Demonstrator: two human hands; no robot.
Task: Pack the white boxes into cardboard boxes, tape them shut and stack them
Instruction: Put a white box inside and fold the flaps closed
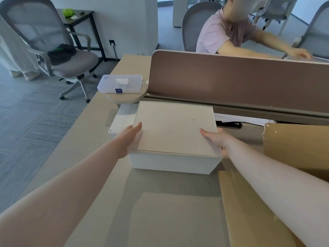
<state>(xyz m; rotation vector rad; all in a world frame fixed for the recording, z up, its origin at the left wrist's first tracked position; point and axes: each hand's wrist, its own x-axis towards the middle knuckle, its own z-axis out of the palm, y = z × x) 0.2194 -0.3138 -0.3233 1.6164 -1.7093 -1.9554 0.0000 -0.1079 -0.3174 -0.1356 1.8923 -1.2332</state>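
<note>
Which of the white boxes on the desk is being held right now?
The nearer, taller white box, gripped at its sides by the left hand and right hand. The lower white box behind-left lies untouched.

One head-worn wide-angle view, looking forward and down over the desk (pixel 99 157), close above both outstretched forearms.
</note>
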